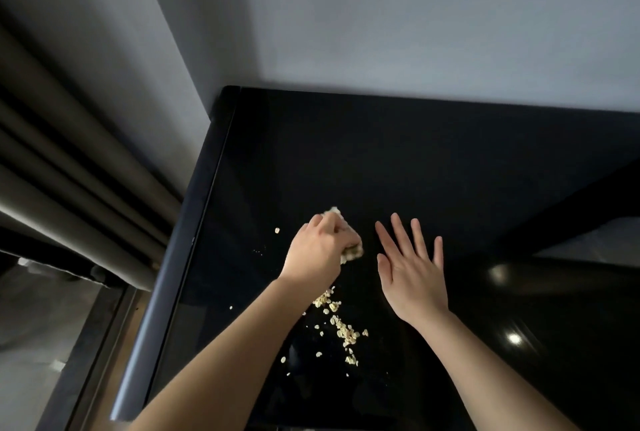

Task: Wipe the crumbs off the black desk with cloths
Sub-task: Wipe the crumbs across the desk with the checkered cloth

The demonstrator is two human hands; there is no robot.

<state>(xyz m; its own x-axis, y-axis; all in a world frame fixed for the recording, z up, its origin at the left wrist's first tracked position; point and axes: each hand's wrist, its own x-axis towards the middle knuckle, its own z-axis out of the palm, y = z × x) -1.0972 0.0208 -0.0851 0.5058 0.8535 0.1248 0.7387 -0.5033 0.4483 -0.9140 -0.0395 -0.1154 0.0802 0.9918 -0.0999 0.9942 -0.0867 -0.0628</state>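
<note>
A glossy black desk [433, 167] fills the middle of the head view. Pale yellow crumbs [341, 326] lie in a loose trail near its front left, with a few stray flakes [277, 230] further left. My left hand [317, 252] grips a small bunched cream cloth [349, 243] on the desk just beyond the crumb trail; most of the cloth is hidden under the fingers. My right hand [410, 268] is held flat with straight, spread fingers to the right of the cloth, low over the desk surface, holding nothing.
The desk stands against a grey wall [381, 22] at the back. Its left edge [194, 243] drops off beside dark curtains [69, 153] and a floor strip. Light spots reflect on the desk at the right [514, 339].
</note>
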